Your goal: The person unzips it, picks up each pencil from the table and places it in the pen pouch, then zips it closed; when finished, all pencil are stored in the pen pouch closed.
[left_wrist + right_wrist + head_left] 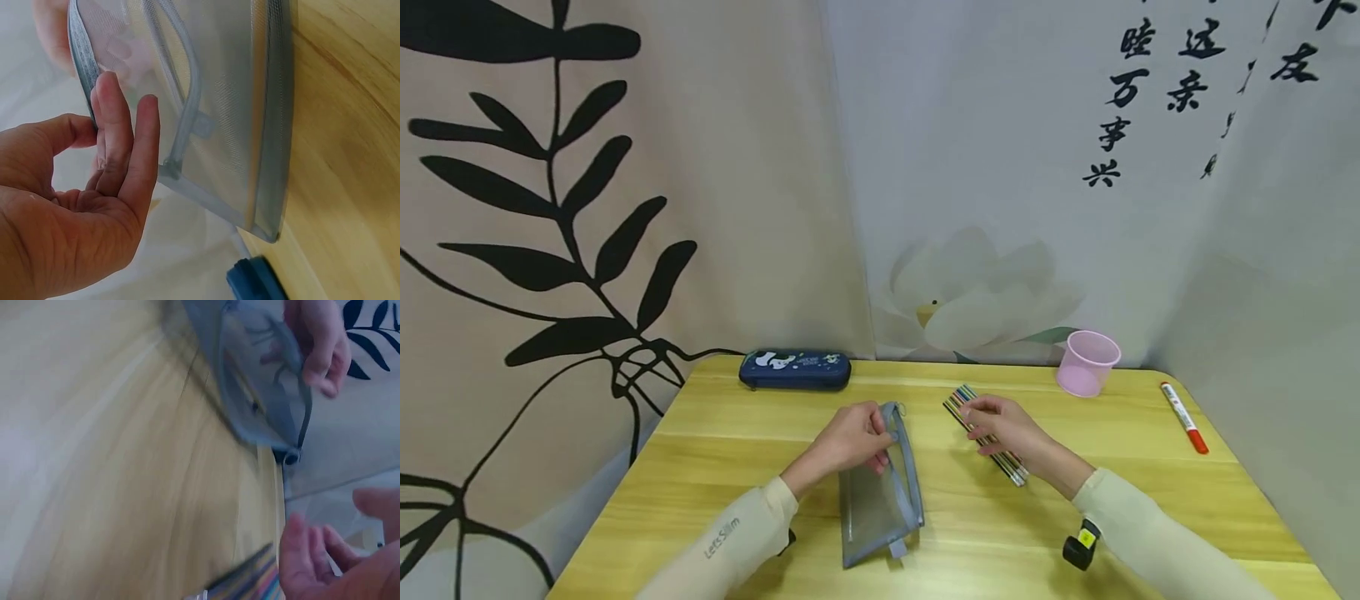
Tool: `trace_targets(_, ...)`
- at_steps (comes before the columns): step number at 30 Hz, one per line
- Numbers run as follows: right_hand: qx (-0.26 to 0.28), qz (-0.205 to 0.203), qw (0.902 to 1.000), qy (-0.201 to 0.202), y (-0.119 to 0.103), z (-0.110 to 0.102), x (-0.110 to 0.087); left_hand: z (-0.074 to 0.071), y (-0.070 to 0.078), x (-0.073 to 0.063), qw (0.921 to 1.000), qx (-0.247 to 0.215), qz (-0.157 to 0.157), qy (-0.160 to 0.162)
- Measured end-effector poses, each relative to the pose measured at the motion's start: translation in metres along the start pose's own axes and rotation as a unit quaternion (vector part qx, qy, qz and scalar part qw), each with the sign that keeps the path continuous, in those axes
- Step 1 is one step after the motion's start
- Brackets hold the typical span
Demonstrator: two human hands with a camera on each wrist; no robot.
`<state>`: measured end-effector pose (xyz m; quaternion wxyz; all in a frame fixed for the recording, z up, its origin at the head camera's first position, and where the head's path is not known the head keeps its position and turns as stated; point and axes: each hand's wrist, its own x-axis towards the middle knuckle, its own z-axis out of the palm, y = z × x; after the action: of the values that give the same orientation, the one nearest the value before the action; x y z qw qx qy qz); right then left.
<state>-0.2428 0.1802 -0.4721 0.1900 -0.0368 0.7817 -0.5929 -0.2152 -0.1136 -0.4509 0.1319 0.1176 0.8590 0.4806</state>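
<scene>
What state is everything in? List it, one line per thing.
Mesh pouch: mouth open, rim pinched by the left hand
Pencils: lying side by side under the right hand
Pencil case: closed, lying flat
Pink cup: upright
Marker: capped, lying on its side

**Mesh pouch gapes beside a bunch of pencils**

From here I see a see-through grey mesh pouch [863, 510] with darker grey edging and a little pale tab [898, 548] at its near end. Its long mouth is open, the two rims bowed apart on the side toward the pencils. The left hand [856, 437] pinches one rim near the far end, lifting it above the surface [730, 475].

Well apart, to the person's right, the slim pencils [955, 407] lie slantwise, side by side in a tight row, striped in mixed dark and bright colours, silvery ends nearest the person. The right hand [1006, 432] is over their middle.
</scene>
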Motion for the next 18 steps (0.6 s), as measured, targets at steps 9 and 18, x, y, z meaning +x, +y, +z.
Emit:
trace_targets(9,-0.119,-0.071,0.9891,0.051,0.017,-0.022,0.005,-0.002,-0.003,-0.001,1.0,0.0,0.001,0.009)
trace_targets(18,-0.249,-0.071,0.9551,0.144,0.028,-0.038,0.018,0.0,-0.006,0.0,0.9999,0.0,0.005,0.012)
